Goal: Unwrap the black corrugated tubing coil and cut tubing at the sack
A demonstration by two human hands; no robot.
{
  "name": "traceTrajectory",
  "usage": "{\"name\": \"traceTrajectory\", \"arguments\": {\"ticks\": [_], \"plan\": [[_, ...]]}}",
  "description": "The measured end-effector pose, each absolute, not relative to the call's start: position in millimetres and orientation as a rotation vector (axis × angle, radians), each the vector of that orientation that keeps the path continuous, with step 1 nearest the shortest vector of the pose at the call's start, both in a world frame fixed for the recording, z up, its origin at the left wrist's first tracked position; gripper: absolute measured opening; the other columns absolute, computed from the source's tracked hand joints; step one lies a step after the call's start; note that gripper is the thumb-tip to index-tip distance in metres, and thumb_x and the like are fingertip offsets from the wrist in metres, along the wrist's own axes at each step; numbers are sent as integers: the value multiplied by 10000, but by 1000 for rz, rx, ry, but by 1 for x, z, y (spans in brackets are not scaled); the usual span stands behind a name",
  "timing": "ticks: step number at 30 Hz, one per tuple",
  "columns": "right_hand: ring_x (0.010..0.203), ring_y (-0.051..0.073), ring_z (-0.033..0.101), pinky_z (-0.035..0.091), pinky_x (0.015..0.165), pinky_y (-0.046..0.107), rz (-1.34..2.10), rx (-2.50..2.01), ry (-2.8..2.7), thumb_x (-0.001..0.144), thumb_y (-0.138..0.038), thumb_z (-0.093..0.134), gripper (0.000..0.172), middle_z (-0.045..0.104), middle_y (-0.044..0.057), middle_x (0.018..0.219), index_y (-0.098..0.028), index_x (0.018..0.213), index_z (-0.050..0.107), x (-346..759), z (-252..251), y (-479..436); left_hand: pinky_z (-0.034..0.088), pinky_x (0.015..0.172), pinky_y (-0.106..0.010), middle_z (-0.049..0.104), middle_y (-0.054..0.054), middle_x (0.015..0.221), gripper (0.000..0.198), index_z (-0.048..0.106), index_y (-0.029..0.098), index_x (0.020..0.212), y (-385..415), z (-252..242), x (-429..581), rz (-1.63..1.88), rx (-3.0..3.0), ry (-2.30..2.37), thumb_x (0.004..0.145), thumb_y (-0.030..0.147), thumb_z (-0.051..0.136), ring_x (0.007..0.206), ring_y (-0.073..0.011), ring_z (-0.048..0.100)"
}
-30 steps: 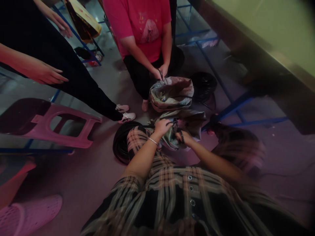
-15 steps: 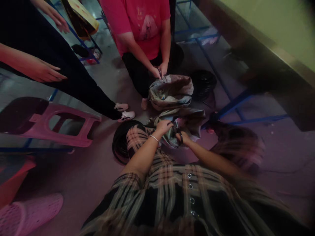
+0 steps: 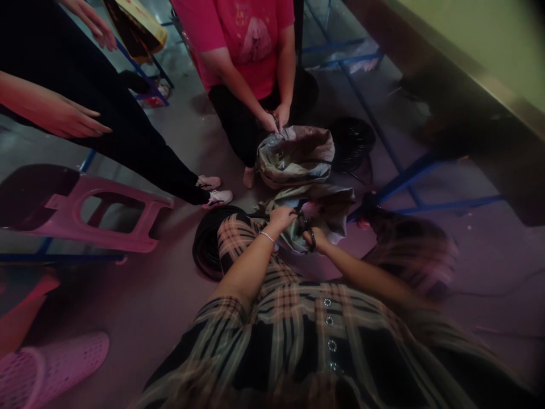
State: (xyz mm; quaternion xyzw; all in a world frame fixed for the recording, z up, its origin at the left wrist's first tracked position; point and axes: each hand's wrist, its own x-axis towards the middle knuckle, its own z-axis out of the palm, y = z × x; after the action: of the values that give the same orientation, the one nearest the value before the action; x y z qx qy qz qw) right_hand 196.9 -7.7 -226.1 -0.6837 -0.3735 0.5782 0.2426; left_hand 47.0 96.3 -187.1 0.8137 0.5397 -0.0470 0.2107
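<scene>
Little was found changed against the frames of half a second and a second before: the left hand and the right hand were kept at the mouth of the near sack, close together but not touching, and only the view was shifted slightly. The left hand was seen clamped on the crumpled rim of that sack, fingers curled over the fabric as before. The right hand was closed about a dark loop, held just beside the left hand; whether it was cable or a handle could not be told. The near sack was left lying on the floor directly in front of the plaid-clad knees, its mouth turned toward the hands.

What the near sack held was hidden by the hands and the folds of cloth. The far sack was stood touching it on the far side, its mouth spread wide; only pale crumpled lining could be made out inside. Its far rim was pinched by the hands of a crouching person in a pink shirt, as in the earlier frames.

A black cable coil was laid on the floor just beside the left knee, and a second coil was set just beyond the far sack. A pink stool was lying tipped over well to the left.
</scene>
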Motion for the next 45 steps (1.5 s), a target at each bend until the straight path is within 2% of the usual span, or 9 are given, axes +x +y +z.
{"name": "traceTrajectory", "arguments": {"ticks": [9, 15, 37, 45], "plan": [[499, 134, 501, 332, 454, 224, 1731, -1752, -939, 804, -309, 556, 132, 560, 9, 573, -200, 733, 533, 199, -222, -11, 506, 904, -310, 752, -86, 1244, 344, 776, 248, 1248, 98, -184, 46, -76, 2219, 1558, 1008, 402, 582, 1142, -252, 671], [519, 131, 512, 312, 437, 208, 1792, -1731, -927, 770, -371, 619, 204, 577, -1, 629, -196, 853, 557, 197, -228, -11, 502, 921, -309, 748, -90, 1254, 345, 772, 235, 1255, 96, -179, 48, -53, 2203, 1557, 1014, 395, 586, 1163, -252, 667], [551, 142, 489, 364, 496, 237, 1642, -1761, -983, 736, -305, 580, 114, 557, -1, 590, -214, 745, 512, 194, -217, -6, 502, 970, -324, 748, -103, 1235, 360, 772, 209, 1258, 94, -183, 50, -15, 2234, 1461, 1008, 393, 590, 1175, -267, 657], [593, 151, 517, 392, 523, 244, 1566, -1783, -993, 743, -246, 557, 46, 585, 10, 645, -204, 735, 540, 197, -209, -5, 483, 977, -305, 749, -102, 1197, 362, 767, 213, 1257, 100, -180, 40, -6, 2329, 1417, 1035, 410, 559, 1144, -239, 667]]}}
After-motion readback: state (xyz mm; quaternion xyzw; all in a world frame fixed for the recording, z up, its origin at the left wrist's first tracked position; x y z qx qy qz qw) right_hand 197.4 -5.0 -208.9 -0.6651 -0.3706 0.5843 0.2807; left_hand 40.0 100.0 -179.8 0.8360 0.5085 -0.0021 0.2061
